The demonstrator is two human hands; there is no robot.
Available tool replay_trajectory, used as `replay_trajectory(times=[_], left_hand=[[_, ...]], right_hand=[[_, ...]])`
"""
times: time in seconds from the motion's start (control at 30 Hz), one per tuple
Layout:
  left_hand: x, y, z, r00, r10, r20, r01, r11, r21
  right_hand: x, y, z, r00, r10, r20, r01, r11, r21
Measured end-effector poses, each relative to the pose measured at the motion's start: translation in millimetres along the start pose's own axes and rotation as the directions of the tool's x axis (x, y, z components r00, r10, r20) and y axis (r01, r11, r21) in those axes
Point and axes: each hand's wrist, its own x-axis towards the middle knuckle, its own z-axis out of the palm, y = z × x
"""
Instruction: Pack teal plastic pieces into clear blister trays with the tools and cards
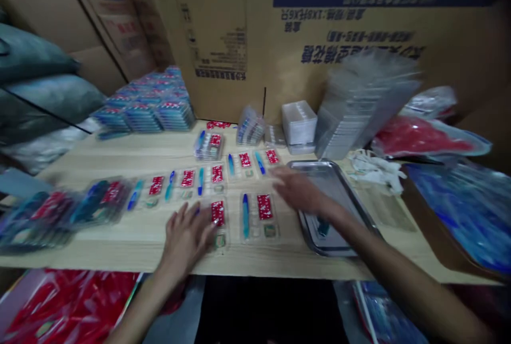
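My left hand [188,237] is over the left part of a clear tray that holds a red patterned packet [217,213]; motion blurs its bent fingers. My right hand [297,189] hovers between the filled trays and the metal tray [355,195], its fingers smeared, and whatever it may hold cannot be made out. A clear tray with a blue pen [245,216], a red packet [264,207] and a small green piece [270,230] lies between my hands. Behind it, several similar filled trays form a row across the wooden table [139,251].
Stacked filled trays [143,116] stand at the back left, others [99,203] at the left. Empty clear trays [347,109] rise high by the cardboard box [223,30]. A box of blue bags [459,211], a red bag [423,136] and white gloves [377,171] are right.
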Motion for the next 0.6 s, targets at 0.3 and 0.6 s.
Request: replay_trajectory(times=[0.3,0.6], left_hand=[[-96,-44,29.4,1.0,-0.013,0.012,0.013,1.0,0.02],[-96,-145,40.9,0.982,-0.004,-0.19,-0.003,0.999,-0.036]], right_hand=[[-50,-89,119,0.964,-0.12,0.236,0.122,0.993,0.007],[-6,-153,146,0.962,-0.161,0.22,0.13,0.98,0.15]])
